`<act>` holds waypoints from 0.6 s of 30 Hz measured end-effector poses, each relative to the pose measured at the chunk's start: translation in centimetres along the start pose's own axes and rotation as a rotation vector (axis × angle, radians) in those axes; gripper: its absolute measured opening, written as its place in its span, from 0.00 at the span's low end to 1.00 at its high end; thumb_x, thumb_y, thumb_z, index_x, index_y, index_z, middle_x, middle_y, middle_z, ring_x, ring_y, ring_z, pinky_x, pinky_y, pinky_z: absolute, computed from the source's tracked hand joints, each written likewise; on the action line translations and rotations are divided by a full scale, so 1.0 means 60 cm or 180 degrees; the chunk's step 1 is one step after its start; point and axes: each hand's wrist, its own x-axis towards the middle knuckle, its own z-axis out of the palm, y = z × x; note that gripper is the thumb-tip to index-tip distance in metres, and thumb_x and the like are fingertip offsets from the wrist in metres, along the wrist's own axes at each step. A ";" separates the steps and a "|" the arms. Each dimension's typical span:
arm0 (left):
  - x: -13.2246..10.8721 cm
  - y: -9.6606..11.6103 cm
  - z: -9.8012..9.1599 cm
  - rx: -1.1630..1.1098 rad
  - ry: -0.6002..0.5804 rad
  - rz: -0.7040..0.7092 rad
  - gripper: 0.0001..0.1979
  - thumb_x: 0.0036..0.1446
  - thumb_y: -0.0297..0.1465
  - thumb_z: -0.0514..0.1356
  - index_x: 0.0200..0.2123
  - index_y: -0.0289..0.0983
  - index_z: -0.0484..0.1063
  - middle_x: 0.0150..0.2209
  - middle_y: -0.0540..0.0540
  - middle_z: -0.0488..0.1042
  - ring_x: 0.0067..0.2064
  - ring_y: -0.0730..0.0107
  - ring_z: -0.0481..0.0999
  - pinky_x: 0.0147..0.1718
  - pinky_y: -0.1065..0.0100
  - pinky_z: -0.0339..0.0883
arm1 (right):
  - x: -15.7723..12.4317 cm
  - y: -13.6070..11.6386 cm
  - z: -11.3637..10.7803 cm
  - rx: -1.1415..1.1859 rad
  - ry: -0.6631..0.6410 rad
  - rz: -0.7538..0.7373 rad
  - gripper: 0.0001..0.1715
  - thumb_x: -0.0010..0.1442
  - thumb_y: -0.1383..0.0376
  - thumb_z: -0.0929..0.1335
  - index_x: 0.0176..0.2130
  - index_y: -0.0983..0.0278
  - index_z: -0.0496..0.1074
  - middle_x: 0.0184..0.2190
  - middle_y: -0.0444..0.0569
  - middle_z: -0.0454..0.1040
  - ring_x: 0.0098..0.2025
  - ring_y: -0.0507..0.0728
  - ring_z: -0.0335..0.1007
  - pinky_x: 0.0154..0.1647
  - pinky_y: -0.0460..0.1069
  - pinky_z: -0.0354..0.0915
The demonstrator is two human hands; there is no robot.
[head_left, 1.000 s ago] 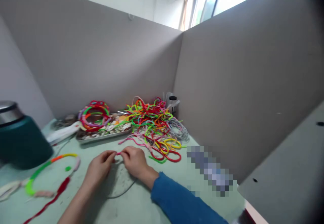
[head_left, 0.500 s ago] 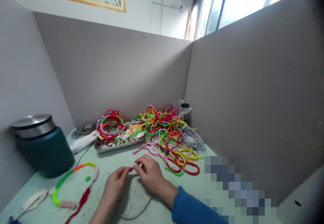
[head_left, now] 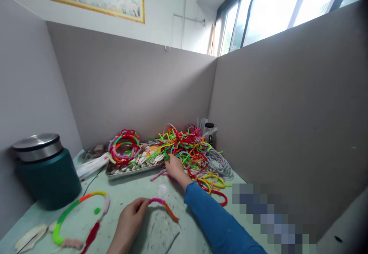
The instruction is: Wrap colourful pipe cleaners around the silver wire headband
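My left hand (head_left: 131,216) pinches one end of a fuzzy magenta and orange wrapped cord (head_left: 164,203) between thumb and forefinger. The cord's orange end curves down to the right, just above the table. My right hand (head_left: 176,168) reaches to the left front edge of a heap of bright pipe cleaners (head_left: 184,141), beside the metal tray (head_left: 136,171). Its fingers are bent together around green strands; the fingertips are partly hidden, so I cannot make out what they grip. A hoop wrapped in green, orange, yellow and pink (head_left: 69,208) lies left of my left hand.
A teal jar with a steel lid (head_left: 47,177) stands at the left. Finished colourful rings (head_left: 125,146) lie on the tray of pebbles and discs. Grey cord (head_left: 220,166) and a black-capped bottle (head_left: 209,131) are at the right back. Grey partitions (head_left: 129,81) enclose the table.
My right hand has left the wrapped cord and moved forward to the heap of pipe cleaners. My left hand still holds the cord, whose orange part now shows.
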 end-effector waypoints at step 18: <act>-0.013 0.019 -0.015 -0.1601 -0.0117 -0.1091 0.29 0.36 0.49 0.61 0.38 0.33 0.69 0.13 0.62 0.46 0.14 0.83 0.44 0.13 0.76 0.35 | -0.117 -0.022 -0.028 0.0632 -0.1892 -0.1500 0.17 0.55 0.57 0.65 0.29 0.67 0.74 0.21 0.42 0.70 0.24 0.48 0.62 0.22 0.41 0.52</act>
